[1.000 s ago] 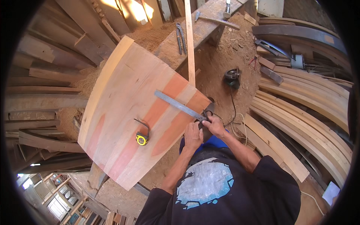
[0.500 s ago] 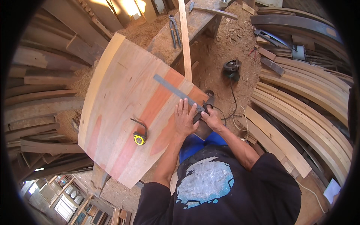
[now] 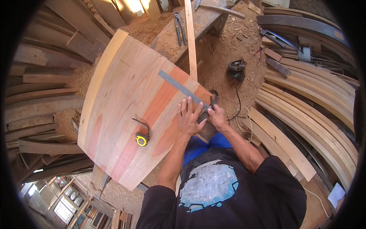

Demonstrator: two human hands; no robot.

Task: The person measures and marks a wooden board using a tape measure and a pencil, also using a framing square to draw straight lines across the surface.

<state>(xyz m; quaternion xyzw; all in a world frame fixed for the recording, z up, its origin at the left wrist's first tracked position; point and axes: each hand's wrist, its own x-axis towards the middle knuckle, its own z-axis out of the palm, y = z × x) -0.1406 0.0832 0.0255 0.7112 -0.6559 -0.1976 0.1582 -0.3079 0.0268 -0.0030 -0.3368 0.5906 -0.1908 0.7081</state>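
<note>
A wide, curved-edged wooden panel [image 3: 126, 80] with reddish streaks lies before me. Across its right part runs a carpenter's square [image 3: 173, 83] with a grey metal blade; its dark stock is partly covered by my hands. My left hand [image 3: 189, 118] lies flat near the panel's edge, fingers spread, pressing on the square, thumb by the stock. Just right of it, my right hand [image 3: 218, 118] is closed around a thin dark pencil-like stick [image 3: 212, 102] that points away from me. A yellow-and-black tape measure [image 3: 141, 139] rests on the panel, its blade end sticking out.
Pincers [image 3: 179, 29] and a hammer [image 3: 223, 10] lie on a dusty bench beyond, which a light wooden strip [image 3: 191, 42] crosses. A corded power saw [image 3: 236, 70] sits on the sawdust floor. Curved planks [image 3: 305, 103] are stacked right; boards [image 3: 49, 80] fill the left.
My right hand has shifted slightly, and the dark stick in it now stands out more plainly, pointing away. My left hand stays on the square. The whole view has shifted a little.
</note>
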